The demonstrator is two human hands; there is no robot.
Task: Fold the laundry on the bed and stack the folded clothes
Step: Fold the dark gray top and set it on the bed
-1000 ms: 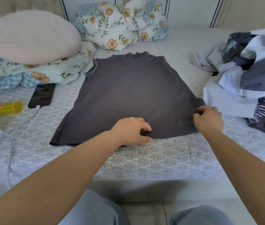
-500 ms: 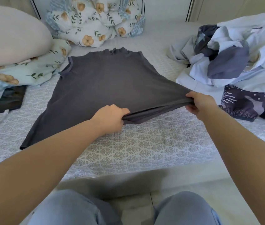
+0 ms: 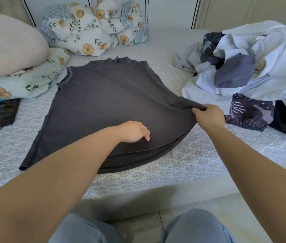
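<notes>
right fingers (image 3: 197,111) pinch grey shirt (image 3: 107,102) hem corner, collar pointing away; left hand (image 3: 135,131) seemingly loose.

shirt (image 3: 103,106): 1 | hands: 2 | phone (image 3: 2,114): 1 | laundry pile (image 3: 244,67): 1

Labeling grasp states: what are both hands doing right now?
Left hand: loosely open, resting on the dark grey shirt, gripping nothing.
Right hand: closed, pinching the shirt's right hem corner.
</notes>
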